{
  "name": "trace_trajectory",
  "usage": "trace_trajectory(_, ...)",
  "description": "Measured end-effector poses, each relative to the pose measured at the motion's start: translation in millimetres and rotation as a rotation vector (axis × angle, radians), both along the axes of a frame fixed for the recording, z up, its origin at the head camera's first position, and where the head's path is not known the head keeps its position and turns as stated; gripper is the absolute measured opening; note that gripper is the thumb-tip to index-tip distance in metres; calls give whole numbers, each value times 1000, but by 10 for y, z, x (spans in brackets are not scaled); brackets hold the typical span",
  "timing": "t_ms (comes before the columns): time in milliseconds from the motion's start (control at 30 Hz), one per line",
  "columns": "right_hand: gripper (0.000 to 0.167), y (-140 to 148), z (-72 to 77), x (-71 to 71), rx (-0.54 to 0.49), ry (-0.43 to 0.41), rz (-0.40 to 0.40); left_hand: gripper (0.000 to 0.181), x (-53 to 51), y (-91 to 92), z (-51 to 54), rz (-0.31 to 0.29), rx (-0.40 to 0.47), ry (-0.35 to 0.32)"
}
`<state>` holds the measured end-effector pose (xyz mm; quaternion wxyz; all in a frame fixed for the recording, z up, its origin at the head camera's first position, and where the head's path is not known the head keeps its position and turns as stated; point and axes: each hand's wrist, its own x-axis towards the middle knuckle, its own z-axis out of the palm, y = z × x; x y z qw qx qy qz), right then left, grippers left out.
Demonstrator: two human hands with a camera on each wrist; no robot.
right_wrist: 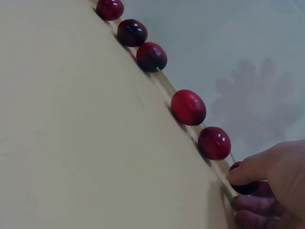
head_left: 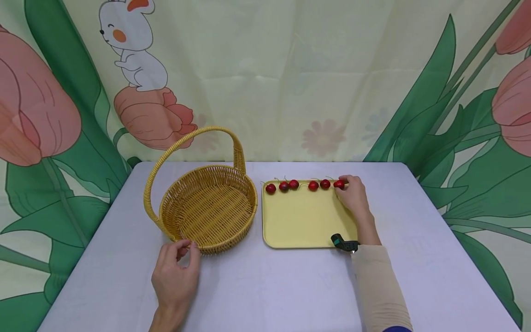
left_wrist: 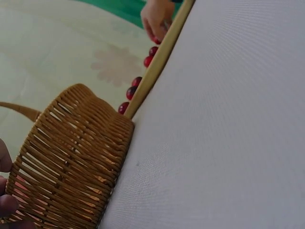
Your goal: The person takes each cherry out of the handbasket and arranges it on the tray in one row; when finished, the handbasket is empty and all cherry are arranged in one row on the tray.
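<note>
A round wicker basket [head_left: 209,207] with a tall arched handle [head_left: 195,133] stands on the left of the table, and its inside shows bare weave. My left hand [head_left: 176,274] pinches the basket's near rim; in the left wrist view only its fingertips [left_wrist: 7,205] show, at the left edge. On the pale yellow tray [head_left: 307,219], several red cherries [head_left: 313,185] with stems lie in a row along the far edge. At the row's right end, my right hand [head_left: 353,196] grips a cherry [right_wrist: 244,183] between thumb and fingers, partly covering it.
The tray stands just right of the basket on a white-covered table [head_left: 274,290]. Behind the table hangs a printed curtain [head_left: 265,101] with tulips and a rabbit. A black wrist camera [head_left: 344,243] on the right wrist overhangs the tray's near right corner.
</note>
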<state>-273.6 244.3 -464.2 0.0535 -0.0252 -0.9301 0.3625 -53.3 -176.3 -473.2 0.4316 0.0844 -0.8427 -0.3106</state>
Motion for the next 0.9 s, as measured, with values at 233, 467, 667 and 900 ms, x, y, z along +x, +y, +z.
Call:
trace_trajectory(233, 43, -10, -75, -16, 14, 3, -17, 10, 13, -14, -8, -14, 4, -3)
trace_trajectory(467, 45, 10, -99, -20, 25, -18, -27, 11, 14, -30, -10, -27, 5, -36)
trace_trajectory(667, 51, 11, -51, -25, 13, -33, -14, 13, -23, -43, 1, -26, -10, -51)
trace_trajectory(900, 55, 0, 101, 82, 2, -23, -15, 19, -81, -40, 9, -44, -67, 1)
